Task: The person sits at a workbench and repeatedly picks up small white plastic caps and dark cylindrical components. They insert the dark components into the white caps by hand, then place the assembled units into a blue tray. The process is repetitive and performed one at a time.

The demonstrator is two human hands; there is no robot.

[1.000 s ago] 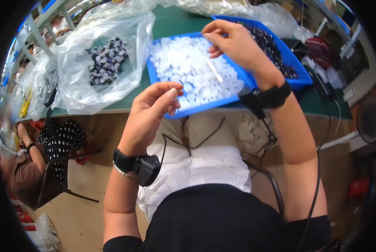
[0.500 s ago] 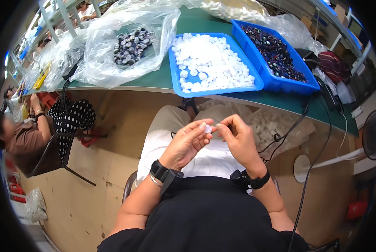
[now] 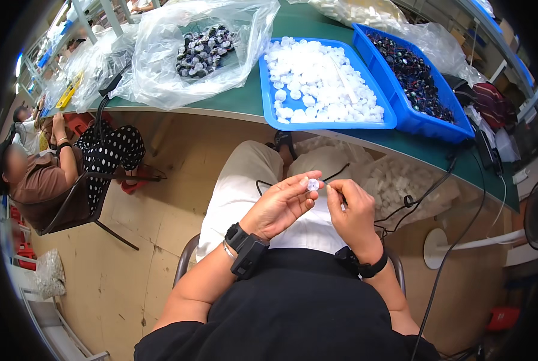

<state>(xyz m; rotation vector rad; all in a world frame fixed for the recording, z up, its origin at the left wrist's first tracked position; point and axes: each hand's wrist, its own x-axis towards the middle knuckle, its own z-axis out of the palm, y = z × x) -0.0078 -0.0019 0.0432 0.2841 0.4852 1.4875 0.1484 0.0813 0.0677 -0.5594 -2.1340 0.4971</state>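
Note:
Over my lap, my left hand (image 3: 279, 209) pinches a small round white plastic cap (image 3: 313, 185) between thumb and fingertips, its flat face turned up. Just to the right, my right hand (image 3: 354, 213) is closed, thumb against forefinger. A thin dark bit shows between its fingertips and the cap, too small to name. Beyond my knees, a shallow blue tray (image 3: 335, 126) holds many loose white caps (image 3: 320, 78). Beside it, a deeper blue bin (image 3: 384, 103) is filled with small dark parts (image 3: 410, 78) that look wired.
On the green table (image 3: 305, 18), a clear plastic bag (image 3: 154, 72) lies under a heap of white-and-dark pieces (image 3: 205, 51). Black cables (image 3: 440, 259) hang at the right near a white-stemmed fan (image 3: 476, 242). A person (image 3: 46, 174) sits at the left. Bagged white parts (image 3: 407, 180) lie under the table.
My fingertips have drawn slightly apart, and my right fingers have curled in more. The cap now shows more of its face. The whole view has shifted a little.

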